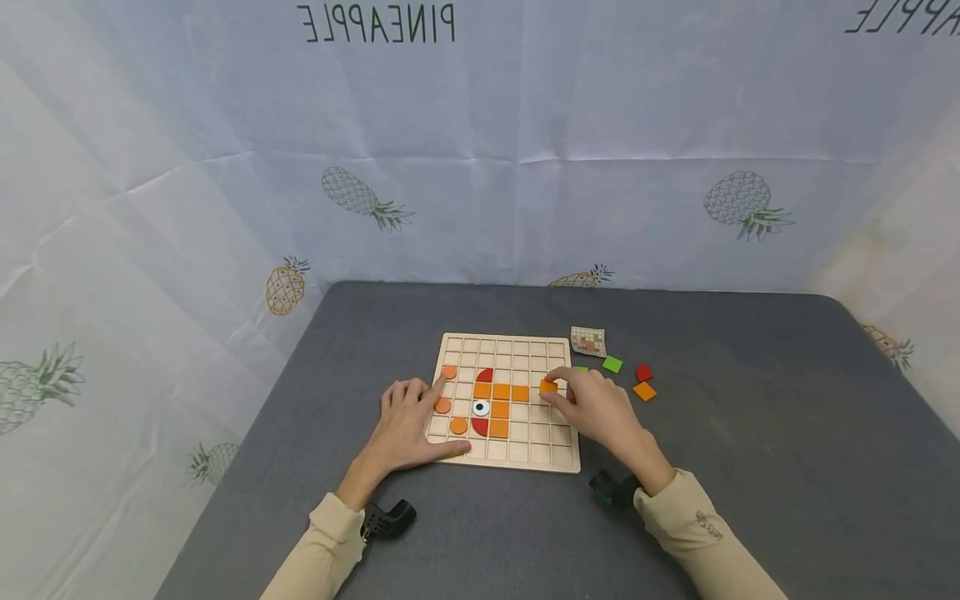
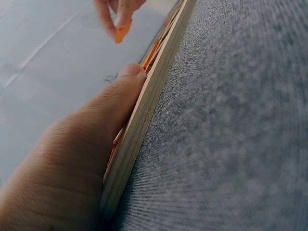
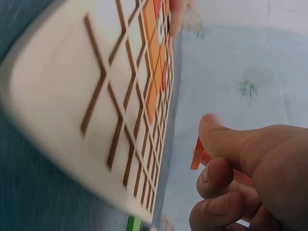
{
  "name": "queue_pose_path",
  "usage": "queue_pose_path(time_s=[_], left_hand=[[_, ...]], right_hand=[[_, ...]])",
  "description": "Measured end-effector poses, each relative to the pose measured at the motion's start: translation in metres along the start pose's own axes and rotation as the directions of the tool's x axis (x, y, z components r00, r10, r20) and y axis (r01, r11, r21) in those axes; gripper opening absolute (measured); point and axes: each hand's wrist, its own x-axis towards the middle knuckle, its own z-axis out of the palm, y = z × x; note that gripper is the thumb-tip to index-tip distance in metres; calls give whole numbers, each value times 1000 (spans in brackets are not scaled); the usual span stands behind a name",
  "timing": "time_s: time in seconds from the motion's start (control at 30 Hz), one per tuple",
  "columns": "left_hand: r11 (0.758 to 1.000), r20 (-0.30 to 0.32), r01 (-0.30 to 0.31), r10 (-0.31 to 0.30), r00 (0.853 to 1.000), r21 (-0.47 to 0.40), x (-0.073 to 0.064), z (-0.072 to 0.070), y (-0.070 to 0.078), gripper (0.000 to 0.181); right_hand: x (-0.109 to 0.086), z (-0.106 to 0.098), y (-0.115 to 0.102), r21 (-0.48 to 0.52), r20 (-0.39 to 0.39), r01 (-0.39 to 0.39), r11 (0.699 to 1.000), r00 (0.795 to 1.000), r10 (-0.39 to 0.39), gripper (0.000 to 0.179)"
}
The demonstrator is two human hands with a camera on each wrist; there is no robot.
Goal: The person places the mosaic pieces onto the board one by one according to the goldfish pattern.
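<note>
A wooden grid board (image 1: 540, 454) lies on the dark grey table. My left hand (image 1: 405, 425) rests along its left edge with the fingers spread; in the left wrist view the thumb (image 2: 120, 91) lies on the rim. Over the board's right side, my right hand (image 1: 603, 410) pinches an orange square tile (image 1: 548, 387) between thumb and fingers. The right wrist view shows that tile (image 3: 197, 155) held above the surface. Several orange squares (image 1: 500, 410) sit in the grid beside red curved pieces (image 1: 480, 427) and a white eye disc (image 1: 481, 407). Orange round pieces (image 1: 459, 426) lie near the left hand.
Behind the board's right corner lies a small pattern card (image 1: 588, 341). Loose on the table to the right are a green tile (image 1: 612, 364), a red piece (image 1: 644, 372) and an orange square (image 1: 644, 391). Another green piece is partly hidden by the right hand.
</note>
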Motion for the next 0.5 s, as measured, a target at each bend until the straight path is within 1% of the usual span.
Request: queue_pose_path(time_s=[0.27, 0.5], left_hand=[[1000, 15, 13, -13, 1000, 9, 1, 2, 0, 116], [1000, 19, 17, -17, 1000, 15, 1, 2, -1, 117]], right_hand=[[4, 16, -20, 16, 55, 36, 999, 998, -37, 32], [5, 27, -27, 15, 91, 47, 999, 995, -48, 31]])
